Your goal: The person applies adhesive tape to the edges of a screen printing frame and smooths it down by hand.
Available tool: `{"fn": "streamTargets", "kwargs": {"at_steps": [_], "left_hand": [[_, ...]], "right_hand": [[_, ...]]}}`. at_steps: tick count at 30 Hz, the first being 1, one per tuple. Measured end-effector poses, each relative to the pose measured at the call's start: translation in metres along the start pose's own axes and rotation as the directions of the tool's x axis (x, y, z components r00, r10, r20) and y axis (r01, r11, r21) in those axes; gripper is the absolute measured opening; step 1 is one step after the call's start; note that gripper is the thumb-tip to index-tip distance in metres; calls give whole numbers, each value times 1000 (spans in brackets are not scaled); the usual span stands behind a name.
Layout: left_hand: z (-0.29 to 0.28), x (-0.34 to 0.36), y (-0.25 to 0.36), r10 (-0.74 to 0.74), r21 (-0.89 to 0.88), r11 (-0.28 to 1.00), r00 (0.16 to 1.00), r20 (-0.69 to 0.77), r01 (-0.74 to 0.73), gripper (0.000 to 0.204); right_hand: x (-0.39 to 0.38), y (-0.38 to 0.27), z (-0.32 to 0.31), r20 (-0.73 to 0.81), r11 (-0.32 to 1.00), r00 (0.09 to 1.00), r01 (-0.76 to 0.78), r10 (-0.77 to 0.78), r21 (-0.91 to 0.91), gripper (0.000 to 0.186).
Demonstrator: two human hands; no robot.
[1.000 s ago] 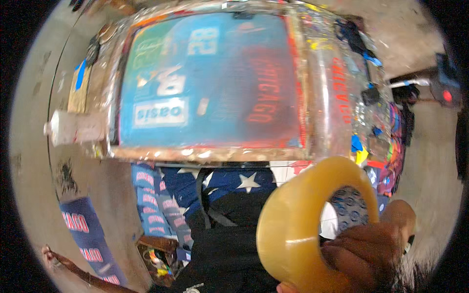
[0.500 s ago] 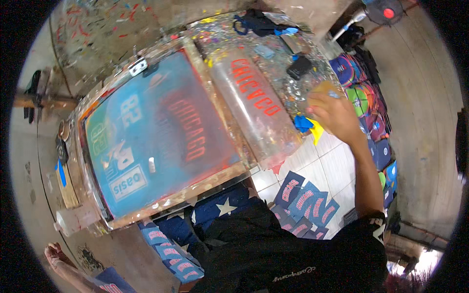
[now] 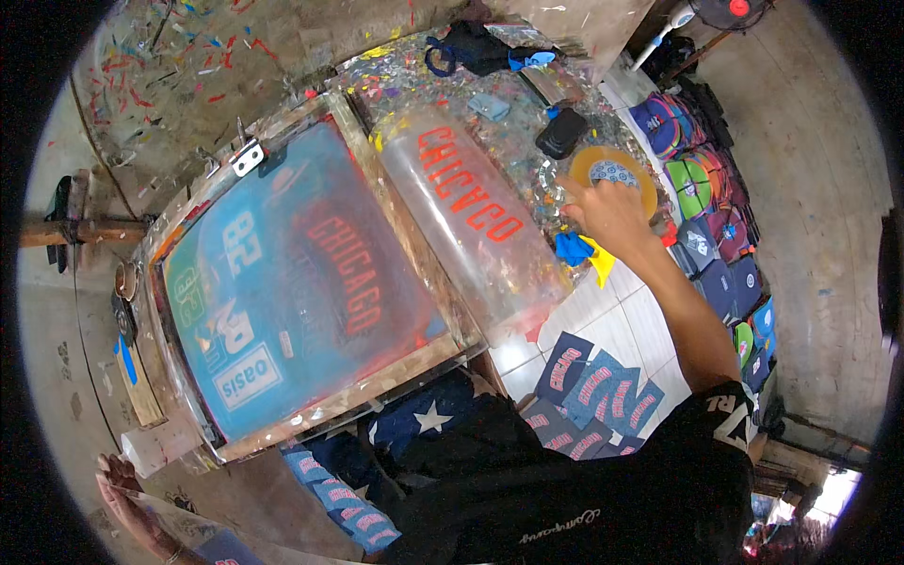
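My right hand (image 3: pixel 610 215) is lying over the near side of the yellowish tape roll (image 3: pixel 637 172), which is resting by the right edge of the paint-spattered worktable (image 3: pixel 452 87) (whether my fingers are gripping it, I cannot tell). Beyond the table's near-left corner my left hand (image 3: pixel 124 490) is hanging, clear film (image 3: pixel 188 524) running alongside; any pinching there, I can't make out.
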State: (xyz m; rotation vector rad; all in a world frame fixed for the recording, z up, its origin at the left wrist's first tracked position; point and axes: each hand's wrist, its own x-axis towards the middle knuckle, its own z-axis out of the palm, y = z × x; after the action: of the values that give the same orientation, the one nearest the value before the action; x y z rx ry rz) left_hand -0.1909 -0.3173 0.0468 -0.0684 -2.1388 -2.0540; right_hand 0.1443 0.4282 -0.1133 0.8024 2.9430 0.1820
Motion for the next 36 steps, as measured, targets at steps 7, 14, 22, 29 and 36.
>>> {"fn": "streamTargets", "kwargs": {"at_steps": [7, 14, 22, 29, 36], "left_hand": [[-10, 32, -17, -54, 30, 998, 912, 407, 46, 28], [19, 31, -17, 60, -90, 995, 951, 305, -35, 20], [112, -3, 16, 40, -195, 979, 997, -68, -52, 19], [97, 19, 1, 107, -498, 867, 985, 137, -25, 18], [90, 23, -10, 73, -719, 694, 989, 125, 39, 19]], "right_hand": [[27, 28, -48, -128, 999, 992, -2, -4, -44, 40], [152, 60, -43, -358, 990, 929, 126, -95, 64, 46], [272, 2, -27, -241, 984, 961, 158, -134, 81, 50], [305, -16, 2, -130, 988, 980, 151, -148, 16, 63], [183, -83, -95, -611, 729, 767, 532, -198, 431, 70]]}}
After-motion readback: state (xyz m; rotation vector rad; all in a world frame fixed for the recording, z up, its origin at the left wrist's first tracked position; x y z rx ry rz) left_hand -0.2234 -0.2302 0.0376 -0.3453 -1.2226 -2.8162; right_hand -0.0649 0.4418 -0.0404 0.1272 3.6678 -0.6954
